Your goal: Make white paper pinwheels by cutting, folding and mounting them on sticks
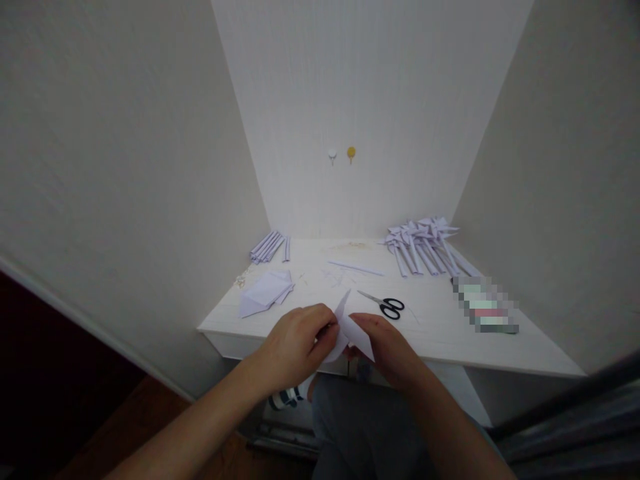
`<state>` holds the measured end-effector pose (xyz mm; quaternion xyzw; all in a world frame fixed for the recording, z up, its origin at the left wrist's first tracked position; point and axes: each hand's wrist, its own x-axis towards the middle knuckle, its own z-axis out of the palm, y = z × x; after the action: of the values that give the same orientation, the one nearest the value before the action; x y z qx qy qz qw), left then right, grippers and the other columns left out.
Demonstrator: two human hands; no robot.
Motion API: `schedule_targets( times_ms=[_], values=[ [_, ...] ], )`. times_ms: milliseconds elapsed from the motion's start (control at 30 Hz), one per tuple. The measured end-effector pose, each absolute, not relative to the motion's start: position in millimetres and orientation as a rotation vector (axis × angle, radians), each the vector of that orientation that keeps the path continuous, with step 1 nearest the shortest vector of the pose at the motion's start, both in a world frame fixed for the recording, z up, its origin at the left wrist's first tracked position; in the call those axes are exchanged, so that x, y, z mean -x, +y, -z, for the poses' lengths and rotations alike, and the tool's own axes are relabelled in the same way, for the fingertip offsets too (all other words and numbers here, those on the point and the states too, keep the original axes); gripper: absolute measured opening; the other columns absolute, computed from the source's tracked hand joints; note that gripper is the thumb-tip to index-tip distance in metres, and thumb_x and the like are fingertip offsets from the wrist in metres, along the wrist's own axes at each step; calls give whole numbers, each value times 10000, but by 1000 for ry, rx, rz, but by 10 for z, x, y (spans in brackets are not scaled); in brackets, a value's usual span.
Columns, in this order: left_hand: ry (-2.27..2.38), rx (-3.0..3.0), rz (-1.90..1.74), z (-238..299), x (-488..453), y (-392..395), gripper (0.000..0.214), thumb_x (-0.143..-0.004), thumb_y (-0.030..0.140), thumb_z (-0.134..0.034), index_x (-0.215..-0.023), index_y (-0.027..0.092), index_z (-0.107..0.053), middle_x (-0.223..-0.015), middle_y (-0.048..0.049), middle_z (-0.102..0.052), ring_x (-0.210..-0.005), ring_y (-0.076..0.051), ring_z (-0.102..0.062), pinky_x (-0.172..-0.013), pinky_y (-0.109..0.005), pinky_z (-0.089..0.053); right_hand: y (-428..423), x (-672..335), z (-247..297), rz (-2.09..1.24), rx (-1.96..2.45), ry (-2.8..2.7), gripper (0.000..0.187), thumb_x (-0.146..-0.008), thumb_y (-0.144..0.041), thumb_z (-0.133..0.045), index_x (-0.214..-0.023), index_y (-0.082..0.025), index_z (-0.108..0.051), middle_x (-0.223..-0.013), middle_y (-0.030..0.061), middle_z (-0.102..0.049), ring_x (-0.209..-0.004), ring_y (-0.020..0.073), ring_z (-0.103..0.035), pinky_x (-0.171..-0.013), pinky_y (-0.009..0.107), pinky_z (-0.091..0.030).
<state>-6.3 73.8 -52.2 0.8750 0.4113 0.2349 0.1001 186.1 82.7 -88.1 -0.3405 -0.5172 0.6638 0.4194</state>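
Note:
Over the front edge of the white desk (310, 327), my left hand (305, 337) pinches a cut, partly folded piece of white paper (359, 335). My right hand (387, 343) grips the same paper from the other side. The paper has several pointed flaps that stick out between my fingers; part of it is hidden behind them. Just beyond my right hand lie scissors (387, 306) with black handles, apart from it. A small stack of white paper sheets (265, 293) rests to the left, past my left hand.
Rolled paper sticks (267, 247) lie at the back left. Several paper pinwheels (423, 243) on sticks are piled at the back right. A single thin paper stick (356, 268) lies mid-desk among scraps. A blurred-out phone-like object (484, 305) is at right. Walls enclose the desk.

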Motion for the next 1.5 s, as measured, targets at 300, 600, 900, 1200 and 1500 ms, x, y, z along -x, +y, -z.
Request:
schedule_targets(
  times_ms=[300, 600, 900, 1200, 1500],
  values=[
    [1183, -2608, -633, 548, 118, 735, 190, -1015, 245, -486, -905, 189, -630, -828, -30, -647, -766, -187, -586, -700, -313, -420, 874, -1842, 989, -1700, 886, -1274, 220, -749, -390, -728, -704, -175, -710, -605, -16, -631, -540, 110, -509, -529, 223, -373],
    [1284, -2641, -601, 571, 88, 739, 172, -979, 248, -498, -848, 206, -602, -773, -14, -629, -696, -180, -553, -640, -309, -378, 895, -1819, 1055, -1704, 887, -1258, 283, -726, -442, -803, -698, -174, -719, -584, -27, -624, -504, 97, -490, -509, 223, -356],
    [1274, -2597, -597, 576, 110, 728, 159, -969, 239, -502, -851, 202, -602, -779, -15, -624, -707, -179, -551, -651, -312, -382, 901, -1798, 1079, -1709, 869, -1262, 243, -741, -399, -789, -712, -164, -735, -593, -30, -624, -526, 96, -484, -533, 226, -352],
    [1221, -2506, -680, 571, 82, 709, 164, -953, 223, -486, -798, 212, -539, -745, 1, -571, -678, -161, -527, -616, -290, -373, 909, -1791, 1129, -1741, 818, -1238, 210, -726, -373, -785, -737, -167, -748, -631, -5, -651, -567, 118, -519, -594, 255, -417],
    [1240, -2440, -723, 621, 99, 672, 146, -944, 199, -496, -801, 213, -523, -752, 7, -553, -698, -162, -523, -634, -294, -367, 914, -1763, 1184, -1740, 803, -1238, 118, -737, -286, -726, -735, -169, -743, -642, -1, -654, -572, 122, -513, -603, 256, -425]
  ],
)
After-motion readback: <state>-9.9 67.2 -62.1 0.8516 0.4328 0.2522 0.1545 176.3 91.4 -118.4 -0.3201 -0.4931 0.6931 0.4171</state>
